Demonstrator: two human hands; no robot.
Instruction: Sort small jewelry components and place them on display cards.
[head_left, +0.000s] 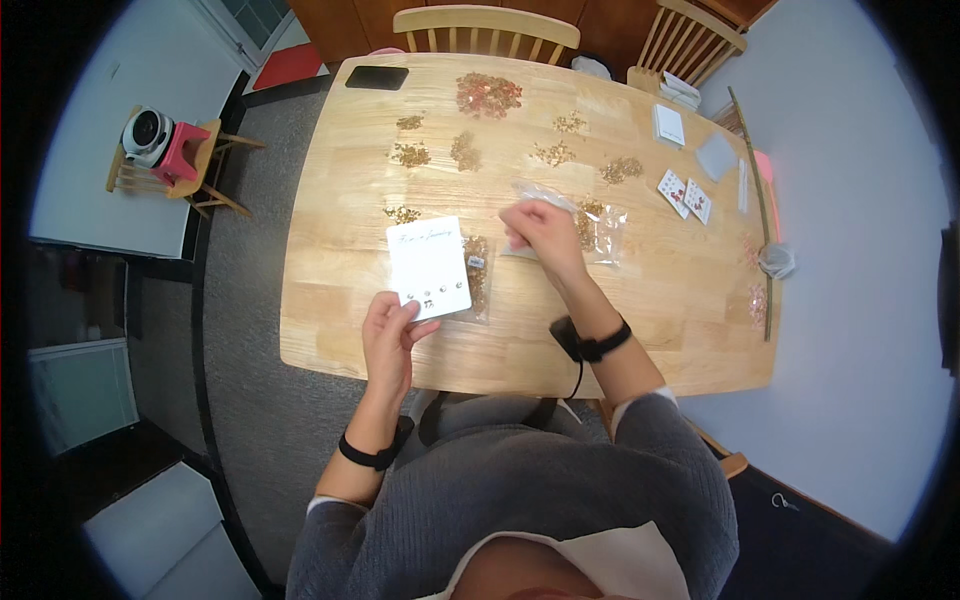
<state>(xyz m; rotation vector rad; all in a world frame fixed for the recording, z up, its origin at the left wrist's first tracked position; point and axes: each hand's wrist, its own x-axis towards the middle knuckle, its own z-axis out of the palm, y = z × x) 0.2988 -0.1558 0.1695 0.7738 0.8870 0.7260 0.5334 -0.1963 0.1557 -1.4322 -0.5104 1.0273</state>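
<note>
My left hand (391, 326) grips the lower left corner of a white jewelry display card (427, 255), thumb on its front. The card bears printed writing at the top and a few small metal pieces along its lower part. Partly behind it lies a clear plastic bag of gold-coloured pieces (478, 285) with a small label. My right hand (540, 229) hovers near a second clear bag (611, 232), its fingers curled together; whether a tiny piece is between the fingertips is too small to see. Gold-coloured bits (589, 225) lie in or on that bag.
Several small piles of gold-coloured pieces (411, 155) and a larger reddish pile (489, 95) are spread over the wooden table (337, 300). A black phone (376, 77) lies far left. At right are a stack of white cards (668, 124), two filled cards (685, 196) and a long thin stick (757, 202).
</note>
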